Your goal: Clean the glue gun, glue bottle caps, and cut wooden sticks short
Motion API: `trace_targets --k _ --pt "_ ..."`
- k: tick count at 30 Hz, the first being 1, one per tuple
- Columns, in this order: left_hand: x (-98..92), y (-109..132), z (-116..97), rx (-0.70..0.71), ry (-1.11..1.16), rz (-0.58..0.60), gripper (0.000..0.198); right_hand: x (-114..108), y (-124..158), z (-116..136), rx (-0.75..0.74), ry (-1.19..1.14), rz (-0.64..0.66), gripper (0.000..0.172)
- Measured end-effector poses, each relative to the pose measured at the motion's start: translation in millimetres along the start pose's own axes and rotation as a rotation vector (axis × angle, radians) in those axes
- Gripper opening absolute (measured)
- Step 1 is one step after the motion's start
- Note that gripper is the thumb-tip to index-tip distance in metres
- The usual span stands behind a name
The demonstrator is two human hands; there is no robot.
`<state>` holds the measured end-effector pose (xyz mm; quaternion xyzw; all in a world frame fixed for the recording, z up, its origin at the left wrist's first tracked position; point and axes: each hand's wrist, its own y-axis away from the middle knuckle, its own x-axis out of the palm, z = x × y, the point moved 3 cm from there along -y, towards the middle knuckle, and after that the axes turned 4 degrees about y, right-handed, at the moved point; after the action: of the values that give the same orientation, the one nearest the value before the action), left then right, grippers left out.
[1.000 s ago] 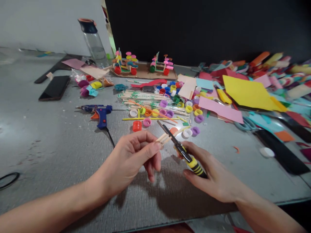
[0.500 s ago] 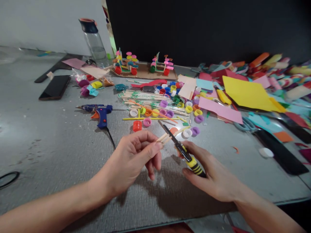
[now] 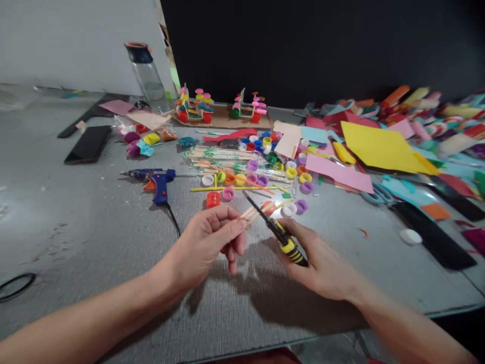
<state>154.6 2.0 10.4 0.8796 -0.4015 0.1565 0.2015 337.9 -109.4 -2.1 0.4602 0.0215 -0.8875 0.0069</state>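
My left hand [image 3: 216,233] pinches a few pale wooden sticks [image 3: 251,214] between thumb and fingers, their ends pointing to the right. My right hand [image 3: 316,258] is closed around the black-and-yellow striped handles of long-nosed pliers [image 3: 282,233]. The narrow dark jaws reach up and left across the sticks; whether they grip the sticks I cannot tell. Just beyond my hands lie a red bottle cap [image 3: 212,199], a pink cap [image 3: 228,193] and a white cap [image 3: 289,209]. Behind these are more wooden sticks [image 3: 212,154] in clear wrappers with green print.
A blue glue gun [image 3: 161,186] lies left, its cord trailing toward me. Farther back are a phone [image 3: 88,144], a water bottle [image 3: 148,81] and two small stick-and-cap models [image 3: 248,107] on cardboard. Coloured paper [image 3: 382,147], scissors [image 3: 379,194] and a black strip [image 3: 435,235] fill the right.
The pliers and my right hand have shifted slightly left, and the jaws look closer together. My left hand still pinches the sticks. The whole view has tilted a little.
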Motion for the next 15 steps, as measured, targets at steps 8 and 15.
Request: trace_targets --k 8,15 --pt "-4.3 12 -31 0.283 -0.143 -0.157 0.016 -13 12 -28 -0.038 0.275 0.049 0.054" --pt "-2.1 17 -28 0.402 -0.487 -0.203 0.008 -1 5 -18 -0.156 0.355 0.104 0.056"
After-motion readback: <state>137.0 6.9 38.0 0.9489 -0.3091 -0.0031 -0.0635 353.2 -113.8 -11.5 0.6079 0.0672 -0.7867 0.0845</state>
